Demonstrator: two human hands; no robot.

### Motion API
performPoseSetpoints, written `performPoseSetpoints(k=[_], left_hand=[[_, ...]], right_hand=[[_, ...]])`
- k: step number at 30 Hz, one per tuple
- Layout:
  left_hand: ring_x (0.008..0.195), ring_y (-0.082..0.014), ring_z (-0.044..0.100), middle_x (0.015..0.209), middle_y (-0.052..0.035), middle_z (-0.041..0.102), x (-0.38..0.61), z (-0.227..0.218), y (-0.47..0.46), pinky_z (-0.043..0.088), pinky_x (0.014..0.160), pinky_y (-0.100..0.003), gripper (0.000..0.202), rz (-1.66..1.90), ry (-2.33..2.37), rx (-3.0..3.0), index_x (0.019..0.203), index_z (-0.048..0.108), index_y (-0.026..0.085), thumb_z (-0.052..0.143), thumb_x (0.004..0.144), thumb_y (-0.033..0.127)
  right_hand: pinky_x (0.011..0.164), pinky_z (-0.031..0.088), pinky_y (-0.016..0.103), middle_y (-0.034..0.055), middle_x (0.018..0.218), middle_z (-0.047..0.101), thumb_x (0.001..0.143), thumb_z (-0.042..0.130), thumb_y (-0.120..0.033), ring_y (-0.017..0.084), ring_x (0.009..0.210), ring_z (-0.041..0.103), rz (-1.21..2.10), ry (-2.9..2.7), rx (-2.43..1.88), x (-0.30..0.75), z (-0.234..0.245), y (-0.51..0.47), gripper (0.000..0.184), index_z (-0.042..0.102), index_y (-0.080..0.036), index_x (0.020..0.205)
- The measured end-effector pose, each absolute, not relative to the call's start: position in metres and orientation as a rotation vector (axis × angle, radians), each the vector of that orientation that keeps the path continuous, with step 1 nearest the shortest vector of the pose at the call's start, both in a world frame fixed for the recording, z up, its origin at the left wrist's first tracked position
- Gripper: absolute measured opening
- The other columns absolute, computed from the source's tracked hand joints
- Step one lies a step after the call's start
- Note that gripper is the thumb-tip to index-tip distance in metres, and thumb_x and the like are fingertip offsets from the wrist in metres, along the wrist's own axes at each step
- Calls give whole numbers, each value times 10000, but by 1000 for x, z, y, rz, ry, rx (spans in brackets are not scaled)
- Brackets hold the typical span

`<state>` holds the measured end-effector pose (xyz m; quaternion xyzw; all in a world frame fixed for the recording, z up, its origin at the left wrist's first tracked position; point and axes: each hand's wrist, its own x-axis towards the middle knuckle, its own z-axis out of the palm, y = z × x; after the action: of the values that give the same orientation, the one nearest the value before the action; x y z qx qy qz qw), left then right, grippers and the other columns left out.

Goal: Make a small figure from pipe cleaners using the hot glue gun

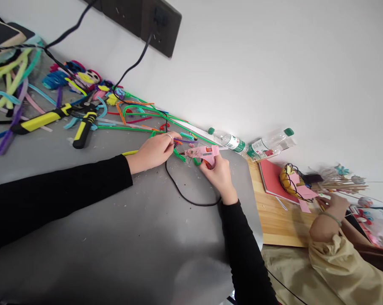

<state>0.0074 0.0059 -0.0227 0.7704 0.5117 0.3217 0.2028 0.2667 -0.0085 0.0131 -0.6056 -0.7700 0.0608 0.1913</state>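
Note:
My right hand (221,176) is wrapped around the handle of a pink hot glue gun (196,152), whose nozzle points left. Close to the nozzle, my left hand (154,151) has its fingertips pinched together; what they hold is too small and hidden to make out. Green pipe cleaner (179,156) pieces lie beneath the gun and beside the left fingertips. Under the left wrist, a yellow pipe cleaner (129,153) shows. A black cord (191,202) loops over the grey table mat (131,237) below both hands.
Pliers with yellow-black handles (85,127) and a yellow-black cutter (42,120) lie left among pipe cleaners (16,89). Plastic bottles (232,142) lie against the wall. A power strip (137,19) is above. At right, another person's hand (334,207) works near a red book (276,180).

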Motion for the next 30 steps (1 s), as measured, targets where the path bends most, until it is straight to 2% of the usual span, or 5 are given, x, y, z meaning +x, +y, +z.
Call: performPoseSetpoints(k=[7,12,18,26,30], left_hand=[[745,-226,632,876,-50,702,8,-24,7,410,664,-324,283,876,1442,2162,1167,621,180,445,946,201],[702,-198,607,1095,-81,747,8,-23,7,402,658,-330,186,902,1431,2162,1038,614,195,458,937,190],[712,-221,621,967,-66,734,9,-20,5,403,641,-322,325,878,1448,2140,1212,613,203,467,924,164],[689,-210,602,1015,-70,735,9,-16,4,390,647,-327,348,872,1451,2138,1235,605,200,462,921,157],[687,-224,594,857,-42,691,9,-15,4,364,627,-325,362,851,1472,2119,1245,614,194,456,921,162]], right_hand=[[583,379,279,1,637,577,815,561,-353,184,554,506,135,-2216,-1717,266,11,-6,346,635,-186,1109],[578,373,276,-10,606,552,820,554,-341,180,533,482,134,-2251,-1712,267,11,-6,326,632,-191,1098],[583,371,279,-9,605,541,820,556,-308,182,538,486,148,-2289,-1713,267,10,-4,266,630,-194,1048],[586,362,279,-2,616,543,826,568,-271,184,544,489,134,-2324,-1725,269,9,-3,197,617,-198,1002],[565,329,275,-9,601,519,828,549,-281,174,530,430,143,-2318,-1692,270,10,-3,187,611,-207,988]])
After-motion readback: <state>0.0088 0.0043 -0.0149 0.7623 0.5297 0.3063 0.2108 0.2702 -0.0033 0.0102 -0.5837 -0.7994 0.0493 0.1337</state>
